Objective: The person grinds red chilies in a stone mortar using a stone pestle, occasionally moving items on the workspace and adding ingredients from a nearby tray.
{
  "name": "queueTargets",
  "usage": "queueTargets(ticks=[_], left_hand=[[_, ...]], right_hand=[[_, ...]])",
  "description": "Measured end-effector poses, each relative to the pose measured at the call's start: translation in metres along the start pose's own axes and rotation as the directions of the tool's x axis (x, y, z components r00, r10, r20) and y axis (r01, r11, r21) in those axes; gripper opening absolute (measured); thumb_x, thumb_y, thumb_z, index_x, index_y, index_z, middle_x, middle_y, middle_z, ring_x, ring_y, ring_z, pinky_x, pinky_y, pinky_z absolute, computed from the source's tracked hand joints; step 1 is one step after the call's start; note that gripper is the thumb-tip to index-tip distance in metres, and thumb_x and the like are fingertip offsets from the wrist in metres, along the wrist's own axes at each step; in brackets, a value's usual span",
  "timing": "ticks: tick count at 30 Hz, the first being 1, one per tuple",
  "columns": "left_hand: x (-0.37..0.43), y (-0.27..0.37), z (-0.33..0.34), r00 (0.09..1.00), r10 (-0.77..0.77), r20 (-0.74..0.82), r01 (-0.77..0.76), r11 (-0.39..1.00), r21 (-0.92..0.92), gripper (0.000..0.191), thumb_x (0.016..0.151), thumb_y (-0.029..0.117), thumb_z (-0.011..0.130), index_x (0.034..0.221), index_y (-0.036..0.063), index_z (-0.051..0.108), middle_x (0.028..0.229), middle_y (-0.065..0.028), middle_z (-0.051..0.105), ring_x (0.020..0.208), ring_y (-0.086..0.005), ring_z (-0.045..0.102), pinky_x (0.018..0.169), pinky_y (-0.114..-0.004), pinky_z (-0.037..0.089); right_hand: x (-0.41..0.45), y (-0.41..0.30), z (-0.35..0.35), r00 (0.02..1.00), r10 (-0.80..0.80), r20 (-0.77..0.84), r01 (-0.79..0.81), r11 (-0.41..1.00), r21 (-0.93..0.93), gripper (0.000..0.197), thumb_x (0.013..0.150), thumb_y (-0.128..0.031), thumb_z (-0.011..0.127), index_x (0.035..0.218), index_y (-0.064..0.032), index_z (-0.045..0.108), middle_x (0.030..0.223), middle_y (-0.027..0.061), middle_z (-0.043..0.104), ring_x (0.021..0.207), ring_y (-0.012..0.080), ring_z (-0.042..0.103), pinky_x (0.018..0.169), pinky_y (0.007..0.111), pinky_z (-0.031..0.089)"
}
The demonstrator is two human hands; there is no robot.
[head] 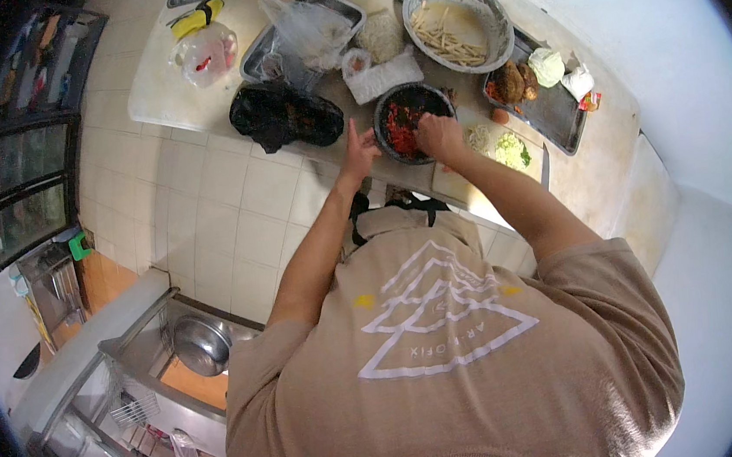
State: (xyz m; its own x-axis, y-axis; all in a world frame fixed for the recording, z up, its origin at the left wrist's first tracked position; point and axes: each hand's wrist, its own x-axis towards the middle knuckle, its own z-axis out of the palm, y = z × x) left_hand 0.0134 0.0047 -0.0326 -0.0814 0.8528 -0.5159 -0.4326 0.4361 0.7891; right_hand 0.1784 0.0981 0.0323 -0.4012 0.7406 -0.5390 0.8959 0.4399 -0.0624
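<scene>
A dark stone mortar (pixel 387 150) stands near the counter's front edge, with crushed red chili (pixel 401 135) inside. My right hand (pixel 439 136) is in a fist over the right side of the bowl; anything inside the fist is hidden. At the mortar's left rim is my left hand (pixel 359 152), fingers spread and holding nothing; whether its fingertips touch the stone is unclear. To the right of the mortar, a cutting board (pixel 457 184) bears chopped pale green vegetable (pixel 512 152) and thin pale shreds (pixel 478 139). A knife (pixel 545 166) lies along the board's right edge.
Behind the mortar are a metal basin (pixel 504 20) with pale strips in liquid, a clear plastic pack (pixel 386 82) and a metal tray (pixel 251 60) with plastic bags. A black plastic bag (pixel 284 118) sits left. A dark tray (pixel 570 135) holds browned food at right, near the wall.
</scene>
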Motion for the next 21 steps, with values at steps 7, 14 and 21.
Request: queueTargets(ticks=[7, 14, 21], left_hand=[[-0.007, 0.013, 0.000, 1.000, 0.004, 0.018, -0.005, 0.999, 0.040, 0.091, 0.069, -0.003, 0.047, 0.136, 0.0091, -0.012, 0.128, -0.0163, 0.039, 0.108, -0.0252, 0.045, 0.083, -0.031, 0.040], [-0.008, 0.011, -0.006, 0.999, -0.049, 0.005, 0.049, 0.998, 0.050, 0.090, 0.069, -0.001, 0.048, 0.136, 0.0096, -0.011, 0.129, -0.0165, 0.038, 0.109, -0.0289, 0.044, 0.081, -0.032, 0.041], [-0.016, 0.028, 0.001, 0.996, -0.091, 0.020, 0.090, 0.995, 0.043, 0.092, 0.069, 0.000, 0.050, 0.137, 0.0105, -0.012, 0.128, -0.0166, 0.039, 0.115, -0.0312, 0.040, 0.082, -0.032, 0.040]], right_hand=[[0.008, 0.017, -0.024, 0.984, -0.014, 0.175, -0.016, 0.986, 0.167, 0.045, 0.085, -0.038, 0.043, 0.090, 0.0050, 0.056, 0.090, 0.0237, 0.060, 0.088, 0.0358, 0.058, 0.077, 0.043, 0.046], [-0.002, 0.026, -0.040, 1.000, -0.009, 0.011, 0.009, 0.997, 0.079, 0.043, 0.086, -0.038, 0.042, 0.091, 0.0023, 0.053, 0.086, 0.0231, 0.060, 0.085, 0.0360, 0.058, 0.072, 0.044, 0.047], [0.010, 0.010, -0.015, 0.994, -0.084, -0.066, 0.082, 0.996, -0.037, 0.036, 0.084, -0.037, 0.047, 0.090, -0.0008, 0.051, 0.080, 0.0172, 0.062, 0.078, 0.0325, 0.061, 0.066, 0.042, 0.049]])
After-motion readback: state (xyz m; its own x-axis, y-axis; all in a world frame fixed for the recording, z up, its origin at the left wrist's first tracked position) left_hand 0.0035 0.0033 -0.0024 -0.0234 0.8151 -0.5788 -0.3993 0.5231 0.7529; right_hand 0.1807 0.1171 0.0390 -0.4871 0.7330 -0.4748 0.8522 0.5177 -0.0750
